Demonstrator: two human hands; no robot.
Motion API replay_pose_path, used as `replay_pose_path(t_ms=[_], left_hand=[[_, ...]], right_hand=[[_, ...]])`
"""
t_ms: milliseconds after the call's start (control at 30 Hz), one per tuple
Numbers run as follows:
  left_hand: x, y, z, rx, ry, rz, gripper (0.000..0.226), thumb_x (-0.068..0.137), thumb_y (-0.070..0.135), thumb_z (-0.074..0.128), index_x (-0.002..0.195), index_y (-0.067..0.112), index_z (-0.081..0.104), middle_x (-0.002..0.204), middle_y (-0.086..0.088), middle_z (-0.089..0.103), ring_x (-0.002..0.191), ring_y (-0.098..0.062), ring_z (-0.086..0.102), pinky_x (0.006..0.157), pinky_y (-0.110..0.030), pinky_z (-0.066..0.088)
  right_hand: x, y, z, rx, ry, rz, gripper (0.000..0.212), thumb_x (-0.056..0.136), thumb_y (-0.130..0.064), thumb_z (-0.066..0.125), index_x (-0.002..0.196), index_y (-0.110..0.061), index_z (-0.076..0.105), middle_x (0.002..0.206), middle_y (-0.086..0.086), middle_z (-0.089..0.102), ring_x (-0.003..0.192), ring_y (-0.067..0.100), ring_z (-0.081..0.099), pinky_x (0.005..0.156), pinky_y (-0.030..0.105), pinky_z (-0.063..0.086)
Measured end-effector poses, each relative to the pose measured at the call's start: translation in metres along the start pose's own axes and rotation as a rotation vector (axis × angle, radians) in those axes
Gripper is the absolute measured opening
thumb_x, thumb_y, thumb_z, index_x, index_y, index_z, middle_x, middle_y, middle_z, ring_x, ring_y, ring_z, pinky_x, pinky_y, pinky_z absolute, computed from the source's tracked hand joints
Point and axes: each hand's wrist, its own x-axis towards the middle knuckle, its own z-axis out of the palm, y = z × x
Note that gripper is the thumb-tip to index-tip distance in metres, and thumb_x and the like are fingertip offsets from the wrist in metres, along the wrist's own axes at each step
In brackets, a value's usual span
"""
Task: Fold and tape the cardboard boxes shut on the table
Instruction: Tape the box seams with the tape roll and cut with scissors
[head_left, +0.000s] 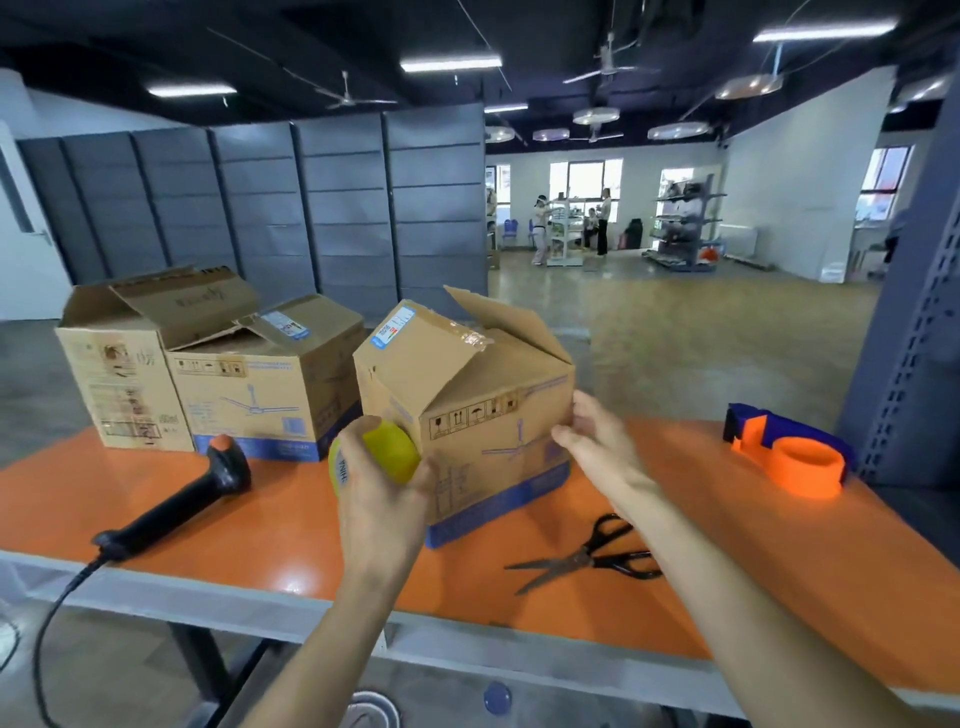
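A cardboard box (467, 395) stands at the middle of the orange table (270, 530), one top flap folded down and another standing up at the back. My left hand (379, 499) grips a yellow tape roll (387, 457) against the box's near left corner. My right hand (597, 441) reaches with straight fingers to the box's right front edge and touches it. Two more boxes with loose top flaps sit at the back left: a brown one (124, 374) and one with blue print (260, 395).
A black handheld scanner (182, 499) with a cable lies at the left. Black scissors (597, 556) lie open near the front edge. An orange and blue tape dispenser (789, 452) sits at the right, beside a grey metal post (914, 322). People stand far behind.
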Motion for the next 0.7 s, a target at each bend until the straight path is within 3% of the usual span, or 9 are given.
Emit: replay_pose_path(t_ms=[33,133,233,367,467,600,700], left_hand=[[0.004,-0.003,-0.003,-0.016,0.022,0.000,0.052,0.086,0.032,0.077,0.121,0.035,0.039,0.107,0.010,0.056,0.105,-0.028,0.054,0.080,-0.043,0.046],[0.019,-0.012,-0.009,-0.076,0.113,-0.036,0.050,0.085,0.025,0.081,0.119,0.026,0.044,0.118,-0.004,0.054,0.111,-0.031,0.054,0.092,-0.050,0.048],[0.031,-0.017,-0.011,-0.092,0.184,-0.090,0.047,0.085,0.020,0.080,0.114,0.029,0.045,0.120,-0.007,0.057,0.111,-0.031,0.055,0.098,-0.053,0.047],[0.038,-0.020,-0.007,-0.085,0.209,-0.118,0.044,0.085,0.021,0.078,0.111,0.034,0.044,0.113,0.004,0.055,0.103,-0.023,0.053,0.087,-0.037,0.042],[0.037,-0.019,-0.005,-0.093,0.221,-0.148,0.043,0.087,0.022,0.077,0.117,0.026,0.048,0.109,0.005,0.054,0.096,-0.019,0.050,0.083,-0.030,0.037],[0.029,-0.015,-0.006,-0.094,0.202,-0.120,0.044,0.087,0.021,0.078,0.120,0.021,0.049,0.112,0.001,0.057,0.101,-0.022,0.053,0.086,-0.032,0.040],[0.018,-0.011,-0.003,-0.057,0.159,-0.073,0.045,0.086,0.021,0.078,0.119,0.020,0.047,0.120,-0.008,0.060,0.111,-0.032,0.056,0.097,-0.048,0.047]], right_hand=[[-0.005,-0.001,0.001,0.012,0.046,-0.027,0.053,0.099,-0.006,0.058,0.149,-0.021,0.049,0.128,-0.007,0.060,0.128,0.013,0.054,0.078,-0.004,0.038],[-0.027,-0.003,0.003,0.050,0.177,-0.134,0.051,0.100,-0.002,0.055,0.147,-0.020,0.053,0.129,0.000,0.060,0.112,0.008,0.059,0.092,0.008,0.046],[-0.047,-0.005,0.010,0.032,0.215,-0.259,0.048,0.098,0.005,0.054,0.141,-0.015,0.059,0.118,0.001,0.055,0.102,0.011,0.060,0.097,0.017,0.047],[-0.061,0.002,0.013,0.023,0.203,-0.266,0.046,0.095,0.008,0.054,0.137,-0.011,0.062,0.114,-0.004,0.056,0.098,0.006,0.062,0.094,0.012,0.046],[-0.067,0.005,0.011,0.032,0.168,-0.287,0.050,0.095,0.007,0.056,0.140,-0.015,0.059,0.121,-0.011,0.054,0.105,0.009,0.061,0.094,0.012,0.047],[-0.073,0.013,0.016,-0.109,0.070,-0.283,0.072,0.097,-0.004,0.060,0.157,-0.029,0.030,0.136,-0.014,0.040,0.123,0.004,0.051,0.103,0.021,0.047],[-0.079,0.020,0.020,-0.193,-0.021,-0.175,0.089,0.099,-0.015,0.059,0.155,-0.050,0.000,0.142,-0.019,0.038,0.128,0.005,0.049,0.107,0.034,0.048]])
